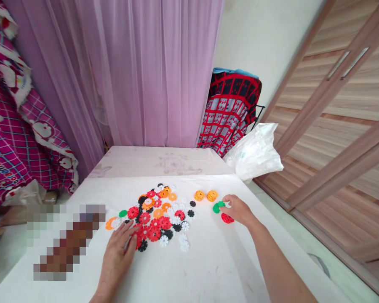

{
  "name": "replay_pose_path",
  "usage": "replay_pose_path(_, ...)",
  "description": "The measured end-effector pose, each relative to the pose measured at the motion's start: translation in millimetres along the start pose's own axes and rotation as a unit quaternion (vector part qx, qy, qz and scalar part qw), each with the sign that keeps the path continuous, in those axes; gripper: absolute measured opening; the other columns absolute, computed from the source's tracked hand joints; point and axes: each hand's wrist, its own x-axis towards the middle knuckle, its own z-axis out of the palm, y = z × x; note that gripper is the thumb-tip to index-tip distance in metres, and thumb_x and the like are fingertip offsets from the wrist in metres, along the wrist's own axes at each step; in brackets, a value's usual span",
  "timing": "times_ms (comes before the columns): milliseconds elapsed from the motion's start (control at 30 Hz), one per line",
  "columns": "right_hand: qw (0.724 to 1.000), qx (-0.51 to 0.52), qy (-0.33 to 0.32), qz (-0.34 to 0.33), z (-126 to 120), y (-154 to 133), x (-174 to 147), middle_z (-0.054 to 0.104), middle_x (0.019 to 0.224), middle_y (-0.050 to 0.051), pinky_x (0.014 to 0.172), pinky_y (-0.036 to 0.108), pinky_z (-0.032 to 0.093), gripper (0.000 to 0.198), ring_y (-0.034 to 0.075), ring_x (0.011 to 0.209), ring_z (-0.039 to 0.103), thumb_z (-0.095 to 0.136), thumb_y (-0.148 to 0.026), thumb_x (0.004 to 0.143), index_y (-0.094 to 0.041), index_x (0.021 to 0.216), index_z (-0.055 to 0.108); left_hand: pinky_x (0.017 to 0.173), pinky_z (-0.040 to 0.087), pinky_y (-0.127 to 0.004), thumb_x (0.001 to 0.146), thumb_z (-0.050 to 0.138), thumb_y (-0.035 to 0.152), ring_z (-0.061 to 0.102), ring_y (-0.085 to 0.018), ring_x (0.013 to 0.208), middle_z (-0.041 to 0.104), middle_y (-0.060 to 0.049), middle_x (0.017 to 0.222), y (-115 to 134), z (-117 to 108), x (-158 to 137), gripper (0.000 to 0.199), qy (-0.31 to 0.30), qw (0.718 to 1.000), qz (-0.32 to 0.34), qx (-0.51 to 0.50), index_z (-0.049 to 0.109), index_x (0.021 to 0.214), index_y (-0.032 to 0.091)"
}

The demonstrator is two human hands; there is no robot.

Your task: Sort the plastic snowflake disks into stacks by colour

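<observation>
A loose pile of notched plastic discs in red [154,231], white [164,240], black [143,245] and orange [166,207] lies on the white-covered table. My left hand [120,244] rests at the pile's near left edge, fingers stretched out and touching red discs. To the right, my right hand [238,209] pinches at green discs [219,207], its fingertips on their right edge. Just below that hand sits a small stack of red discs [227,218], partly covered by it. Two orange stacks [212,195] stand behind and to the left of the green discs.
A white plastic bag [255,153] stands at the table's far right corner. Behind the table hangs a purple curtain [158,75]. Wooden cabinet doors [334,122] are on the right, and a pink patterned cloth [28,109] is on the left. A blurred-out patch [71,244] covers the table's left side.
</observation>
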Motion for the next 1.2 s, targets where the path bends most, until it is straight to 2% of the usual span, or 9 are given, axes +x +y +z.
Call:
replay_pose_path(267,0.999,-0.042,-0.013,-0.003,6.8,1.8,3.1,0.065,0.106,0.004,0.074,0.026,0.044,0.025,0.018,0.091,0.063,0.067,-0.030,0.071,-0.021,0.095,0.066,0.100,0.049,-0.051,0.090,0.045,0.044,0.059,-0.029,0.120,0.069,-0.007,0.121,-1.3,1.0,-0.2,0.036,0.009,1.000,0.004,-0.013,0.073,0.103,0.027)
replay_pose_path(433,0.998,-0.011,0.025,-0.053,11.4,-10.4,-3.2,0.066,0.108,0.003,0.072,0.026,0.044,0.023,0.017,0.088,0.063,0.063,-0.028,0.076,-0.023,0.098,0.066,0.104,0.046,-0.049,0.088,0.048,0.041,0.058,-0.026,0.122,0.068,-0.006,0.123,3.1,-3.7,1.8,0.032,0.017,0.999,-0.034,-0.035,0.072,0.105,0.026)
replay_pose_path(533,0.990,0.011,0.022,-0.138,29.3,-50.5,-10.5,0.067,0.099,0.002,0.072,0.026,0.043,0.014,0.016,0.083,0.062,0.054,-0.026,0.083,-0.024,0.088,0.067,0.108,0.043,-0.049,0.089,0.046,0.036,0.055,-0.026,0.126,0.067,-0.008,0.124,-0.5,-14.5,7.5,0.033,0.050,0.995,-0.072,-0.038,0.070,0.108,0.024)
replay_pose_path(600,0.976,0.023,-0.015,-0.217,48.5,-91.3,-17.0,0.067,0.091,0.002,0.073,0.026,0.042,0.015,0.016,0.085,0.062,0.052,-0.023,0.084,-0.024,0.081,0.067,0.108,0.041,-0.051,0.090,0.043,0.033,0.055,-0.026,0.126,0.067,-0.009,0.125,-6.9,-22.7,11.6,0.035,0.079,0.989,-0.121,-0.019,0.068,0.111,0.023)
replay_pose_path(700,0.942,0.053,-0.066,-0.324,83.3,-160.0,-25.3,0.068,0.096,0.002,0.082,0.026,0.042,0.018,0.016,0.095,0.061,0.054,-0.019,0.084,-0.025,0.087,0.070,0.110,0.039,-0.053,0.089,0.040,0.029,0.057,-0.027,0.123,0.067,-0.010,0.124,-15.9,-30.7,14.6,0.037,0.097,0.981,-0.169,0.000,0.065,0.114,0.021)
replay_pose_path(833,0.919,0.033,-0.082,-0.383,125.3,-233.0,-26.0,0.069,0.105,0.004,0.088,0.027,0.041,0.019,0.017,0.101,0.059,0.055,-0.021,0.087,-0.024,0.094,0.073,0.108,0.043,-0.045,0.087,0.040,0.024,0.060,-0.024,0.120,0.066,-0.010,0.126,-18.0,-31.9,13.7,0.039,0.090,0.980,-0.177,-0.012,0.062,0.119,0.019)
replay_pose_path(1000,0.904,-0.022,-0.083,-0.419,151.2,-273.8,-23.2,0.067,0.112,0.005,0.095,0.032,0.037,0.023,0.020,0.107,0.054,0.058,-0.028,0.087,-0.023,0.106,0.071,0.107,0.044,-0.043,0.088,0.038,0.022,0.057,-0.024,0.124,0.062,-0.012,0.131,-12.4,-29.5,12.7,0.042,0.097,0.979,-0.176,-0.022,0.057,0.126,0.016)
replay_pose_path(1100,0.905,-0.057,-0.096,-0.410,154.5,-284.7,-23.3,0.064,0.119,0.005,0.093,0.036,0.037,0.026,0.023,0.112,0.050,0.062,-0.034,0.084,-0.026,0.107,0.070,0.109,0.042,-0.045,0.088,0.037,0.018,0.052,-0.024,0.129,0.057,-0.014,0.137,-9.7,-25.2,12.3,0.045,0.093,0.979,-0.179,-0.005,0.054,0.130,0.015)
replay_pose_path(1200,0.904,-0.084,-0.112,-0.405,154.6,-295.4,-23.6,0.062,0.118,0.006,0.093,0.038,0.037,0.021,0.024,0.113,0.049,0.062,-0.031,0.083,-0.027,0.101,0.072,0.111,0.038,-0.049,0.088,0.036,0.017,0.050,-0.026,0.131,0.055,-0.015,0.140,-8.0,-20.8,12.0,0.046,0.063,0.982,-0.174,0.028,0.055,0.130,0.015)
